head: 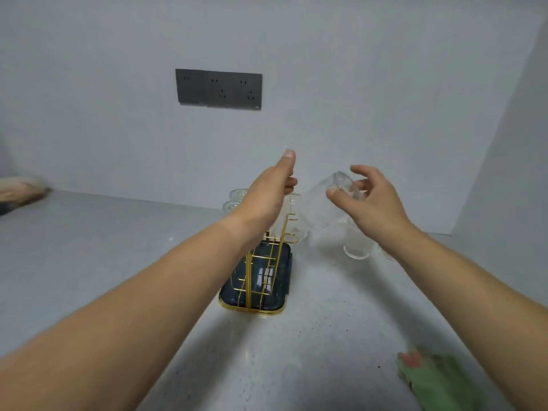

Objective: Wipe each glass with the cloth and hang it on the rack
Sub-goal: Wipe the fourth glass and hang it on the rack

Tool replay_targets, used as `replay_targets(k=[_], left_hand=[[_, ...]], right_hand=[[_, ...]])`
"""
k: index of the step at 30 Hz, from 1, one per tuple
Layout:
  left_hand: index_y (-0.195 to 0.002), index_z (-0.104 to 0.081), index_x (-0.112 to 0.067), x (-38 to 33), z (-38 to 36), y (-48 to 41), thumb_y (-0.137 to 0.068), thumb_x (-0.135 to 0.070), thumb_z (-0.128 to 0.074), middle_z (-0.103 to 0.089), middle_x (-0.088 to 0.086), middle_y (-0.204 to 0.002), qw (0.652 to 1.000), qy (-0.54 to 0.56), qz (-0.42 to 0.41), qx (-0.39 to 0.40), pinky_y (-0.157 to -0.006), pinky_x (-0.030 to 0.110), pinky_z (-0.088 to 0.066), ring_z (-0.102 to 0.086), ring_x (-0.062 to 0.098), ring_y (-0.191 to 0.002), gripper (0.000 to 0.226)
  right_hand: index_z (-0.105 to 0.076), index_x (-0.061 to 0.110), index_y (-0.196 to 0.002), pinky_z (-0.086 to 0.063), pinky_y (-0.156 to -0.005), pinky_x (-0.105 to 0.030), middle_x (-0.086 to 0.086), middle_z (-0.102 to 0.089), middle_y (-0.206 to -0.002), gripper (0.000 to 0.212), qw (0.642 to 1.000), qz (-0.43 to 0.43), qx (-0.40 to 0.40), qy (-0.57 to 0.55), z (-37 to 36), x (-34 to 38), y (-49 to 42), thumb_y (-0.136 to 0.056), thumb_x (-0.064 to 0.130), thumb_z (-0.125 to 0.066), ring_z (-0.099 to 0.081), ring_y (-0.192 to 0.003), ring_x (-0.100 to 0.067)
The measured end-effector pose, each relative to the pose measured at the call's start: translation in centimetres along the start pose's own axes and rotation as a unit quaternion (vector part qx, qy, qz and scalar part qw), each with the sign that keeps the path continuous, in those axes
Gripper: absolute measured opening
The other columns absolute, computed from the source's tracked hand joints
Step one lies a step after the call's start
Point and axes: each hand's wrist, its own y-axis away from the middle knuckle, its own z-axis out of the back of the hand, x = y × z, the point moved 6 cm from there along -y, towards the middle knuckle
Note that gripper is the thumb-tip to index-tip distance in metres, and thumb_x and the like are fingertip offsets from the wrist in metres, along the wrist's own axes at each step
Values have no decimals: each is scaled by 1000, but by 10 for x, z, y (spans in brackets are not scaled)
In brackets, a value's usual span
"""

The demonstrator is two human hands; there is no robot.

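Note:
A gold wire rack (274, 256) stands on a dark tray (283, 304) with a gold rim, mid-counter. My left hand (271, 191) is raised over the rack's top, thumb and fingers closed on what looks like a faint, upright clear glass (292, 203). To the right, my right hand (373, 200) grips a second clear glass (323, 200), tilted with its mouth down toward the rack. The green cloth (439, 378), with a red patch, lies on the counter at the lower right; neither hand touches it.
Two glasses (235, 200) stand behind my left wrist. Another upright glass (355, 241) stands right of the rack, below my right hand. A dark socket panel (219, 89) is on the wall. A blurred object (20, 192) lies at the far left.

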Motion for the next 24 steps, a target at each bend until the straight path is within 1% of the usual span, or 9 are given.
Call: replay_targets(k=[4, 6, 8, 11, 14, 16, 18, 19, 24], left_hand=[[-141, -52, -13, 6, 3, -22, -104, -66, -34, -63, 8, -136, 999, 18, 44, 12, -123, 46, -32, -57, 22, -129, 67], [-134, -52, -14, 10, 4, -32, -103, -67, -34, -63, 11, -134, 997, 24, 68, 19, -121, 46, -35, -58, 25, -127, 64], [-131, -51, -13, 13, 3, -39, -102, -69, -35, -61, 16, -134, 995, 33, 92, 28, -120, 45, -37, -57, 29, -127, 65], [-146, -46, -9, 19, 1, -49, -102, -70, -32, -57, 17, -135, 992, 21, 119, 27, -121, 47, -35, -52, 32, -132, 76], [-158, -35, -14, 24, -4, -53, -101, -73, -29, -53, 16, -130, 989, 17, 143, 18, -124, 49, -31, -49, 33, -135, 83], [-161, -32, -17, 27, -6, -52, -100, -74, -28, -52, 18, -140, 987, 20, 157, 10, -125, 50, -29, -47, 33, -138, 83], [-162, -30, -18, 31, -6, -53, -101, -73, -28, -43, 19, -158, 987, 23, 157, 5, -126, 51, -27, -40, 34, -148, 82], [-162, -29, -17, 34, -7, -54, -102, -72, -28, -38, 19, -163, 987, 25, 157, 3, -126, 51, -26, -37, 34, -151, 82], [-160, -32, -14, 45, -11, -55, -101, -71, -33, -35, 16, -165, 984, 38, 173, -9, -127, 49, -25, -33, 32, -153, 82]], right_hand=[[-47, 28, -140, -51, -86, -30, 5, -59, -115, 75, 996, 37, 50, 57, -28, -1, -20, -77, 44, -84, -63, -98, -15], [-44, 28, -142, -48, -85, -28, 6, -58, -116, 79, 994, 48, 71, 73, -38, -3, -25, -76, 45, -85, -62, -100, -14], [-42, 27, -143, -46, -84, -26, 6, -58, -117, 82, 991, 54, 84, 89, -45, -3, -30, -76, 45, -85, -62, -101, -15], [-40, 25, -146, -44, -84, -24, 6, -58, -117, 86, 988, 54, 100, 105, -55, -7, -37, -75, 43, -86, -61, -102, -14], [-40, 24, -146, -45, -80, -23, 7, -60, -114, 88, 986, 43, 120, 104, -63, -15, -42, -74, 43, -87, -62, -100, -12], [-43, 25, -143, -45, -77, -20, 8, -61, -112, 86, 986, 38, 126, 99, -67, -21, -44, -72, 45, -87, -61, -97, -8], [-46, 25, -140, -44, -74, -18, 9, -62, -111, 83, 987, 36, 128, 94, -71, -24, -46, -72, 46, -87, -61, -95, -3], [-46, 25, -139, -45, -74, -19, 8, -63, -111, 82, 986, 36, 131, 92, -73, -26, -46, -72, 46, -87, -61, -95, -4], [-44, 26, -141, -48, -78, -22, 4, -64, -118, 88, 982, 39, 162, 91, -84, -33, -43, -69, 47, -89, -65, -102, -13]])
